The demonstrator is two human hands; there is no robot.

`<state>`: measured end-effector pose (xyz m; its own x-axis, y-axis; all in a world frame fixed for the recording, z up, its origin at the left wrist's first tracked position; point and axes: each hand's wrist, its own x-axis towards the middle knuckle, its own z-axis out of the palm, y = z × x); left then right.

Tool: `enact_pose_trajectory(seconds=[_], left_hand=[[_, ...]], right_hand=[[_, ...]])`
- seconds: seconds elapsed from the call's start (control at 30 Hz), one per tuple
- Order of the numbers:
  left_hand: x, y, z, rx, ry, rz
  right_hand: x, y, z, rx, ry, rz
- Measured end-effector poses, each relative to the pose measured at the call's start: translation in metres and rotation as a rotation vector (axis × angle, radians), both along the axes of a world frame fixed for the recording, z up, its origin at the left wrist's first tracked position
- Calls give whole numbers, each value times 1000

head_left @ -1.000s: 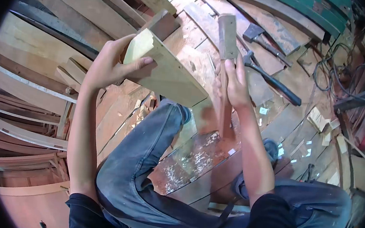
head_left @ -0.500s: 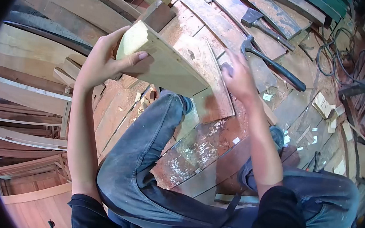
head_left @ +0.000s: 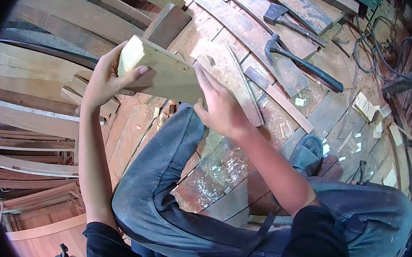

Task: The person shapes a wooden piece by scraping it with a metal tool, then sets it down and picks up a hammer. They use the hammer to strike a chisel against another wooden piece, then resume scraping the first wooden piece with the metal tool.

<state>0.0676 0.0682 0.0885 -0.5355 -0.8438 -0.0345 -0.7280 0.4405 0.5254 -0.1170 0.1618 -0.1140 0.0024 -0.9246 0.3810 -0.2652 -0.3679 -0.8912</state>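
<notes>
My left hand (head_left: 112, 76) grips the left end of a wooden board (head_left: 168, 78), its thumb on the near face beside a pale, rough-cut end. At the board's other end is my right hand (head_left: 222, 105), fingers along the upper edge and thumb low on the face. Between them, the board is held on edge above my bent knee. Beyond my right hand, a chisel (head_left: 278, 98) with a flat blade and wooden handle lies on the floor. A flat offcut (head_left: 236, 74) lies beside it.
A claw hammer (head_left: 308, 68) and a hatchet-like tool (head_left: 297, 28) lie on planks farther off. Coiled cable (head_left: 372, 53) sits at upper right. Stacked boards (head_left: 36, 90) line the left. Wood scraps (head_left: 364, 106) and a sandalled foot (head_left: 308, 153) are on the right.
My right hand has moved left from over the chisel onto the board's right end. The chisel now shows uncovered on the floor. The board has shifted slightly left and down in my left hand.
</notes>
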Motion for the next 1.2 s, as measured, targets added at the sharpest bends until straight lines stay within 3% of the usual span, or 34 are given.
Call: enact_pose_trajectory(seconds=[0.1, 0.2, 0.37, 0.43, 0.5, 0.53, 0.57, 0.6, 0.63, 0.7, 0.8, 0.83, 0.97, 1.07, 1.2], left_hand=[[10, -5, -3, -29, 1, 6], [10, -3, -2, -18, 13, 4], [1, 4, -1, 9, 28, -54], [-3, 5, 1, 16, 14, -70], [-3, 6, 2, 12, -17, -85], [-3, 6, 2, 9, -9, -78], [-3, 6, 1, 7, -1, -69], [-2, 6, 0, 5, 9, -58], [-1, 6, -2, -5, 15, -43], [2, 4, -5, -24, 33, -15], [2, 0, -5, -28, 58, 11], [0, -1, -4, -15, 52, 26], [1, -2, -1, 8, 9, 46], [7, 3, -3, 9, 31, 19], [14, 1, -4, 0, 30, 17]], right_hand=[[-1, 0, -10, 181, 107, 23], [-4, 3, -1, 277, 35, 26], [-10, 13, 63, -75, -159, 55], [-12, 5, 62, -182, -247, 42], [-31, -14, 38, -55, -406, 229], [-46, -23, 23, 193, -429, 306], [-64, -39, -11, 385, -300, 292], [-72, -54, -75, 381, -236, 134], [-101, -61, -108, 464, 360, 105], [-143, -31, -137, 606, 474, -6], [-148, -12, -167, 449, 496, -153], [-134, -6, -161, 360, 718, -218], [-90, -8, -193, 264, 884, -570], [-88, 4, -199, 215, 990, -596], [-100, 2, -186, 186, 871, -585]])
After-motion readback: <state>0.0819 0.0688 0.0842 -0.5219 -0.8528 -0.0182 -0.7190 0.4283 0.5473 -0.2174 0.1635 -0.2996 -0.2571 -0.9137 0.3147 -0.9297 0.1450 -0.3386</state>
